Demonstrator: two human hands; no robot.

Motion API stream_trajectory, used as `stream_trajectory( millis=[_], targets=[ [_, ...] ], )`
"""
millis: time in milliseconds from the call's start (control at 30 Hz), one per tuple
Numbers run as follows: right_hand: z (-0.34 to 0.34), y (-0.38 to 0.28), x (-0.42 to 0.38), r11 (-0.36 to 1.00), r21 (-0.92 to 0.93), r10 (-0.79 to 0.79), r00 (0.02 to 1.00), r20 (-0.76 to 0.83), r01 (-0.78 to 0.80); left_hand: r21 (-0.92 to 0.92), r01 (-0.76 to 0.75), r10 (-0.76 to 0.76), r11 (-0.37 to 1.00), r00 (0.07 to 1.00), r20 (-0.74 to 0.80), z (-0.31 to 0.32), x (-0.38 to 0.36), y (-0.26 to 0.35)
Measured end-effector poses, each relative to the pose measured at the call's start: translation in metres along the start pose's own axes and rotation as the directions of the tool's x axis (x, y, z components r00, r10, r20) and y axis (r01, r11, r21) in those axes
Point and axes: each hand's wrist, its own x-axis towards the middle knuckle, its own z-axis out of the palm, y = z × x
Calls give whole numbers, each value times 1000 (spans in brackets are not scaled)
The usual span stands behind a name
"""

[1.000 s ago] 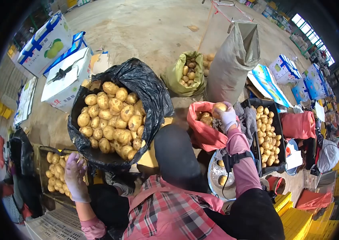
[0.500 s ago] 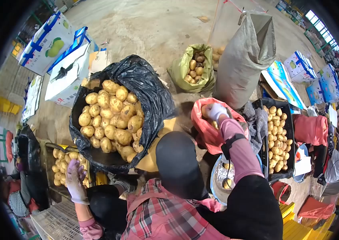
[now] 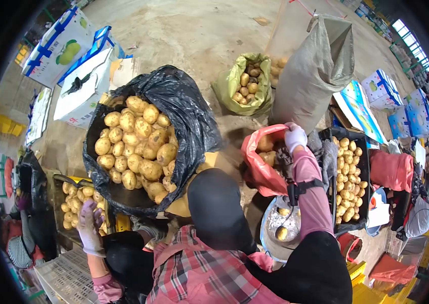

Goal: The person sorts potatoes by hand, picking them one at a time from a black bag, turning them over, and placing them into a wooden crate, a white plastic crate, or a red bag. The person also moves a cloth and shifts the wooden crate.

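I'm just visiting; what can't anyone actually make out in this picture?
All in the head view:
- Right hand: its back hides the fingertips, so its grip at the red bag is unclear.
- Lower layers in the black bag: hidden by the potatoes on top.
- Tall grey sack: its own wall hides the bottom inside.
- Person at far left: partly lost in the dark picture edge.

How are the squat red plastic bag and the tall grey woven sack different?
The squat red plastic bag is low; the tall grey woven sack stands higher. Yellow-brown potatoes show inside the red bag, but the grey sack's contents are hidden. Both have open tops.
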Motion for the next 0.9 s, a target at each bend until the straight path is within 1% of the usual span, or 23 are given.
stream_trajectory(
  millis=[67,100,167,267,333,400,500,533,567,600,667,700,733,767,800,833,867,900],
  targets=[
    [-19,39,0,998,42,39,997,-64,-36,2,-16,16,1000,1000,27,3,1,-1],
    [-28,50,0,994,102,40,996,-82,-32,22,0,0,1000,999,32,0,4,-2],
    [-42,47,-2,978,204,67,989,-133,-39,12,5,-6,1000,999,32,6,1,1],
    [-28,47,-1,946,324,111,947,-302,-8,16,7,-8,1000,998,68,3,3,2],
    [-33,50,10,997,68,56,991,-124,-48,8,5,-6,1000,997,80,4,2,3],
    [-39,44,4,999,-19,39,998,-47,-40,-13,-3,3,1000,998,60,6,-1,6],
    [-31,44,-12,1000,9,-3,999,38,3,2,-15,15,1000,999,39,11,-8,11],
    [-28,42,-22,999,29,28,998,60,-29,4,-9,9,1000,999,49,11,-6,10],
    [-26,42,-34,993,-97,-83,993,-89,75,6,-4,4,1000,998,57,10,-6,8],
    [-22,40,-48,959,-230,-215,953,-214,164,11,1,-1,1000,998,56,6,-5,7],
    [-15,40,-73,909,-246,-388,899,-203,336,12,-3,2,1000,998,63,7,-7,8],
    [-9,36,-87,915,-250,-342,938,-55,318,-26,6,-4,1000,998,56,7,-9,10],
    [-5,39,-101,911,-271,-295,951,95,310,-81,-30,39,996,993,110,1,-7,6],
    [10,56,-113,884,-340,-322,945,58,322,-114,-22,38,993,989,142,1,-6,8],
    [31,83,-116,843,-492,-224,974,42,215,-114,-8,21,993,993,116,2,-7,8],
    [20,89,-114,871,-454,-99,973,207,185,-90,-8,17,996,995,99,4,-13,13],
    [9,86,-112,942,-326,4,971,238,76,-70,-8,14,998,996,90,8,-16,17],
    [-3,72,-115,972,-234,11,991,134,21,-94,-7,15,996,996,89,8,-16,17]
  ],
)
